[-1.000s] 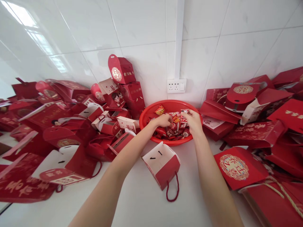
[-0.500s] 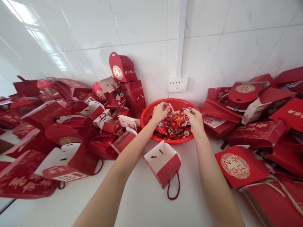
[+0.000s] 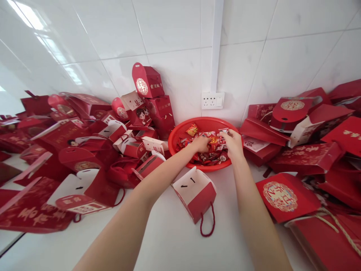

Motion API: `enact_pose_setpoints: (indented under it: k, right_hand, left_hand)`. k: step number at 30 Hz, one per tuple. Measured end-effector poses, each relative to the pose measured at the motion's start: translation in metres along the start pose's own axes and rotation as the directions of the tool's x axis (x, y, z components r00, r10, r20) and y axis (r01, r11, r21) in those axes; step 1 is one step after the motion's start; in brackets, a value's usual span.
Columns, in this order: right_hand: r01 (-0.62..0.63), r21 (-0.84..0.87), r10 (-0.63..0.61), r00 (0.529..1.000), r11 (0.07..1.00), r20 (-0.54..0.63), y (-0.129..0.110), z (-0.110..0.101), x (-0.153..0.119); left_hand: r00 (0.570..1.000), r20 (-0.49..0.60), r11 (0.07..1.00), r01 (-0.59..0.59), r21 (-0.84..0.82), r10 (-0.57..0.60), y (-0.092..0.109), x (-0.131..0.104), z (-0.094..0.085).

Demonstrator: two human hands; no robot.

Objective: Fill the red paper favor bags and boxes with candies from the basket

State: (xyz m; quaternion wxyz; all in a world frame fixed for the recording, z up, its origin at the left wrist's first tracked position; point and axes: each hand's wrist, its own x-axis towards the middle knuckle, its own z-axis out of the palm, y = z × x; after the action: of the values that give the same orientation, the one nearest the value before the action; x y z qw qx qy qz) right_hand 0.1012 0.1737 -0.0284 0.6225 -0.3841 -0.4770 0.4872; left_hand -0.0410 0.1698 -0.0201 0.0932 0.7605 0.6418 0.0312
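Wrapped candies (image 3: pixel 210 159) in red, white and gold lie in a red plastic basket (image 3: pixel 180 127) by the wall. My left hand (image 3: pixel 201 144) reaches into the candies near the basket's middle, fingers bent down; what its fingertips touch is hidden among the wrappers. Over the basket's right side, my right hand (image 3: pixel 231 140) is closed on a small red-and-white wrapped candy (image 3: pixel 223 131). One orange-gold packet (image 3: pixel 192 130) rests apart at the basket's back left. In front of the basket sits a red box (image 3: pixel 195 194) with a white inner flap and a dark red cord handle, touched by neither hand.
Red gift boxes (image 3: pixel 84 160) are heaped along the left, with a stack (image 3: pixel 153 88) against the tiled wall. More red boxes (image 3: pixel 307 162) pile up on the right. A white socket panel (image 3: pixel 213 101) is on the wall behind the basket.
My left hand has moved right and down, from the basket's left side into the middle of the candies. The orange-gold packet now shows at the back left. My right hand has barely moved.
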Motion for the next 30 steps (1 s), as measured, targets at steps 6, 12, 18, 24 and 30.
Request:
enact_pose_setpoints:
  k: [6, 12, 18, 24, 30]
  right_hand:
    - [-0.021, 0.027, 0.021, 1.0, 0.999, 0.004, -0.001, 0.001, 0.0]
    - [-0.023, 0.034, 0.023, 1.0, 0.999, 0.008, -0.002, 0.001, 0.001]
    - [-0.03, 0.059, 0.031, 0.999, 0.998, -0.007, -0.004, 0.003, -0.001]
    - [-0.023, 0.07, 0.025, 0.999, 0.997, -0.025, -0.004, 0.003, -0.001]
    - [-0.032, 0.081, 0.034, 0.999, 0.996, -0.025, -0.003, 0.002, 0.001]
  left_hand:
    - [0.994, 0.097, 0.991, 0.036, 0.126, -0.048, -0.002, 0.001, -0.006]
    - [0.988, 0.143, 0.99, 0.042, 0.137, -0.062, 0.001, 0.003, -0.005]
    - [0.997, 0.074, 1.0, 0.024, -0.006, -0.023, -0.008, 0.004, -0.007]
    - [0.999, 0.0, 0.949, -0.044, -0.313, 0.046, -0.021, 0.003, -0.013]
    - [0.988, -0.151, 0.828, -0.095, -0.553, 0.013, -0.023, 0.006, -0.011]
